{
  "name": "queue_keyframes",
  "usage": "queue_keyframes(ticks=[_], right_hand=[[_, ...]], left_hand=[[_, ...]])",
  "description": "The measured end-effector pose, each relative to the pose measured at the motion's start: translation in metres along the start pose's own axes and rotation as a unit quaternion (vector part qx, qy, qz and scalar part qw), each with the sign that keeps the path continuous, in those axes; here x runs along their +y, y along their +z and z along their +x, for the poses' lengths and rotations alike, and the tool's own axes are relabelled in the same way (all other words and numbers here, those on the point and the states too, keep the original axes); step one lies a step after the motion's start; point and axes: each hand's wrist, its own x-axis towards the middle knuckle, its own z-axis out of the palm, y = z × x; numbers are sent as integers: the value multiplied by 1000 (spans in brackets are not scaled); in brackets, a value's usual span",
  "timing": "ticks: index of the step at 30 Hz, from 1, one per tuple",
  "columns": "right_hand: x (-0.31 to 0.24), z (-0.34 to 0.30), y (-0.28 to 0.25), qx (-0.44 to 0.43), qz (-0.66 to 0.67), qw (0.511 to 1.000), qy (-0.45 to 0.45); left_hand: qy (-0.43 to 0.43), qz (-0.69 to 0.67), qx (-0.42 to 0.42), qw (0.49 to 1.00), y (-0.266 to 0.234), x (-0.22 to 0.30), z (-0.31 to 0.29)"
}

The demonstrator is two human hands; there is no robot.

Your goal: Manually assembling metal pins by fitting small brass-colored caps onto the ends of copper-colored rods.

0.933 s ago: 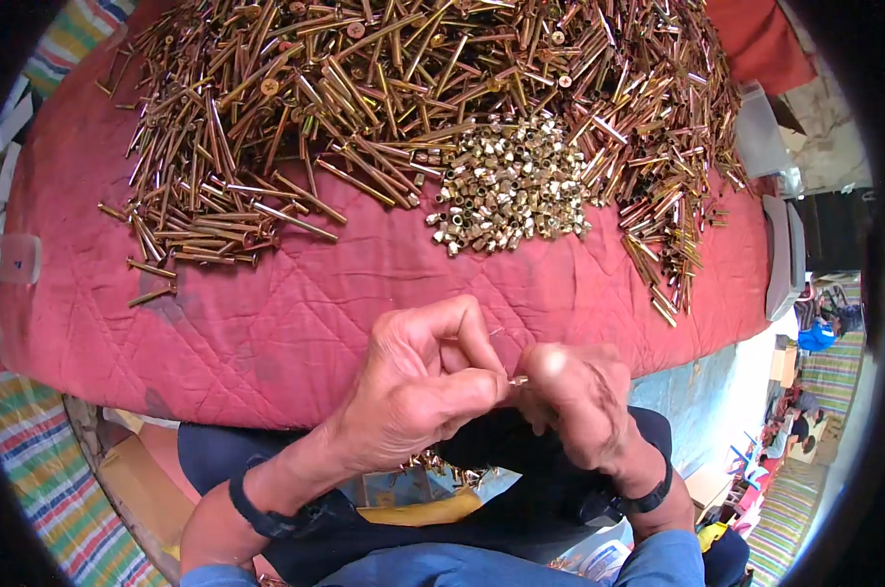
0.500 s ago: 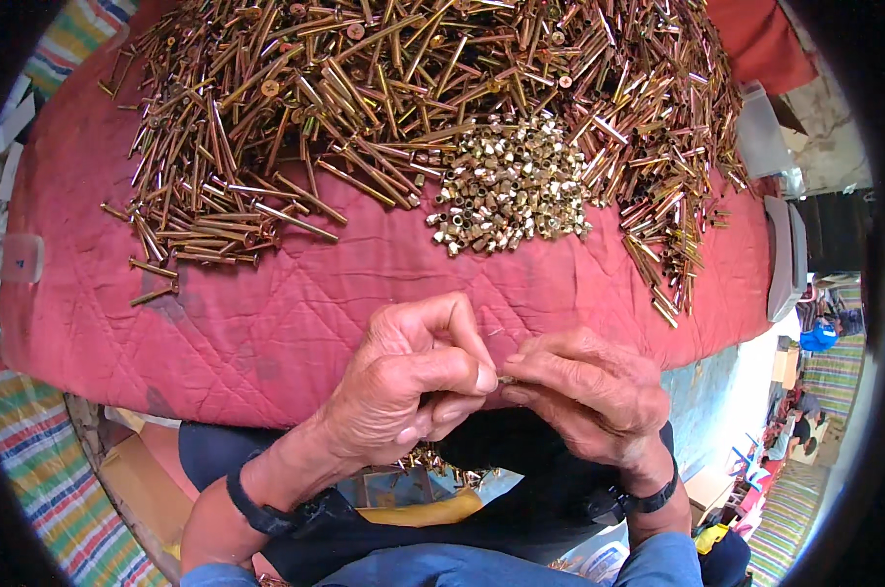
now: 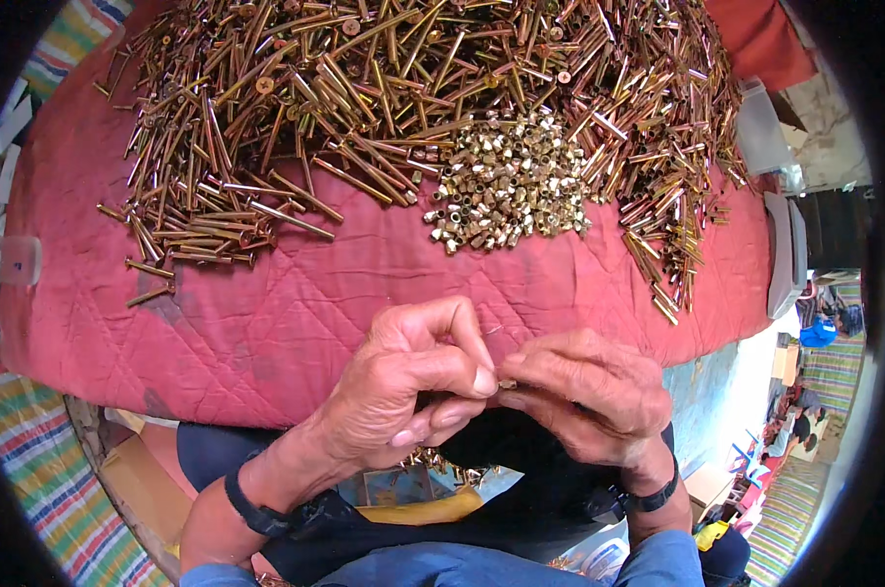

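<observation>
My left hand (image 3: 403, 382) and my right hand (image 3: 594, 391) meet in front of me, above my lap at the near edge of the red quilted cover. A tiny brass-coloured metal piece (image 3: 508, 384) shows between the thumb and fingers of my right hand, which is pinched on it. Thumb and forefinger of my left hand press together right beside it; whatever they hold is hidden by the fingers. Beyond the hands lies a heap of small cone-shaped nuts (image 3: 506, 186), brassy and shiny. Behind and around that heap spreads a large pile of long yellowish bolts (image 3: 354, 88) with cross-slotted flat heads.
The red quilted cover (image 3: 295, 342) drapes over the work surface. Along its right edge stand pale plastic containers (image 3: 781, 256); a clear cup-like container (image 3: 20, 259) is at the left. More metal pieces (image 3: 452, 468) show below my hands. Cardboard (image 3: 149, 484) lies at lower left.
The small piece at my right fingertips shows a little more clearly, with a slight gap between the two hands' fingertips. Otherwise the hands stay in nearly the same place.
</observation>
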Motion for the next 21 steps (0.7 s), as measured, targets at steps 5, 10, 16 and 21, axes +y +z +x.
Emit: queue_keyframes(ticks=[5,10,16,21], right_hand=[[-4,-4,-2,-69,-37,997,11],[-3,0,8,14,17,1000,4],[5,-8,-2,-69,40,997,-15],[9,-4,-33,59,-18,988,139]], left_hand=[[-23,13,3,1000,0,0,-1],[-21,-4,-8,1000,-2,1,1],[-101,125,-60,985,2,8,-4],[10,693,-289,660,6,28,-24]])
